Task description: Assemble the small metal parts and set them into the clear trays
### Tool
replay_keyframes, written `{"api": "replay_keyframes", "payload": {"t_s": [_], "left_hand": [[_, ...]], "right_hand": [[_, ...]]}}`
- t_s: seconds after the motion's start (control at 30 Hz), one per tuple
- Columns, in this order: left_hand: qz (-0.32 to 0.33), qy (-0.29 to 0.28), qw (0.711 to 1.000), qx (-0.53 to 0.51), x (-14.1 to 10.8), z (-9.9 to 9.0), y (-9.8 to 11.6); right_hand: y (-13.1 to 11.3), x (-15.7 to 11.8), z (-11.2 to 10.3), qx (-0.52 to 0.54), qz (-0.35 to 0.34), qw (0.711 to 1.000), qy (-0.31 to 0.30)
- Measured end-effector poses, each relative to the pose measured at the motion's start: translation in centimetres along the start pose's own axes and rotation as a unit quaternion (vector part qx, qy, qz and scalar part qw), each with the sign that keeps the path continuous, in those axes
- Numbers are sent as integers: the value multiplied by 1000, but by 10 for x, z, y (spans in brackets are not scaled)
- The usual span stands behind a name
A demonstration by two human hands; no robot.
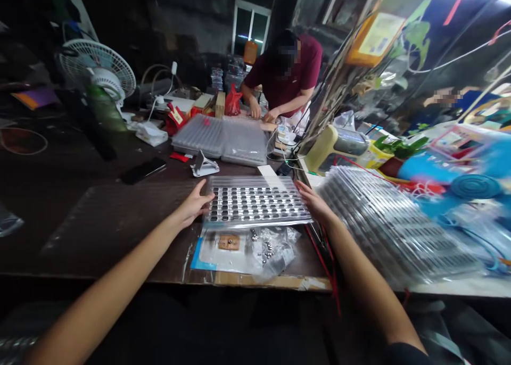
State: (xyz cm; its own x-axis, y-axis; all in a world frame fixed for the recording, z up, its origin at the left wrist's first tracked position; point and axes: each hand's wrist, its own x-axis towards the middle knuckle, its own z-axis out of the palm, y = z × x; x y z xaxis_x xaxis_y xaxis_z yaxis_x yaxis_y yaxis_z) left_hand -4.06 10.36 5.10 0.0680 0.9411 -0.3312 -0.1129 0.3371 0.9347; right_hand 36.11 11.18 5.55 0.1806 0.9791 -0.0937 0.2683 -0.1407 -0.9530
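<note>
Between my two hands is a clear plastic tray (259, 222) filled with rows of small dark and silvery parts. My left hand (195, 204) grips its left end, thumb on top and fingers around the edge. At the opposite end, my right hand (313, 201) holds the right edge. Just in front of the tray, nearer to me, a small brown block (229, 242) with a hole in it lies on a white and blue sheet (207, 256). Beside that block rests a clear plastic bag (275, 253) with small shiny metal pieces.
Stacked clear trays (383, 226) stand to the right, others (243, 141) beyond my hands. A phone (143, 171) and a white stand (205, 165) lie on the dark table (120, 237). A fan (99, 69) is at left. A person (285, 72) works opposite; another (459, 96) is far right.
</note>
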Motion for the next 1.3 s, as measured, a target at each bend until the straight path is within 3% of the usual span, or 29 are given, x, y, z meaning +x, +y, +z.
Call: {"api": "replay_keyframes", "payload": {"t_s": [0.13, 0.23, 0.43, 0.63, 0.83, 1.1, 1.3], "left_hand": [[-12, -45, 998, -40, -8, -9, -1], [-40, -79, 991, -95, -11, -18, 0], [-66, -144, 975, -157, -16, -38, 9], [-68, -167, 976, -119, -16, -46, 5], [-61, -275, 956, -84, -26, -48, 8], [19, -216, 976, 25, -23, -46, -5], [65, -113, 983, 129, -4, -55, -8]], "right_hand": [[5, -12, -19, 100, 43, 986, -130], [10, -19, -28, 179, 32, 963, -201], [18, -27, -28, 174, 3, 960, -220], [27, -25, -24, 172, -28, 963, -207], [31, -27, -28, 161, -35, 969, -186], [29, -34, -24, 105, -66, 978, -170], [25, -45, -20, 8, -128, 986, -104]]}}
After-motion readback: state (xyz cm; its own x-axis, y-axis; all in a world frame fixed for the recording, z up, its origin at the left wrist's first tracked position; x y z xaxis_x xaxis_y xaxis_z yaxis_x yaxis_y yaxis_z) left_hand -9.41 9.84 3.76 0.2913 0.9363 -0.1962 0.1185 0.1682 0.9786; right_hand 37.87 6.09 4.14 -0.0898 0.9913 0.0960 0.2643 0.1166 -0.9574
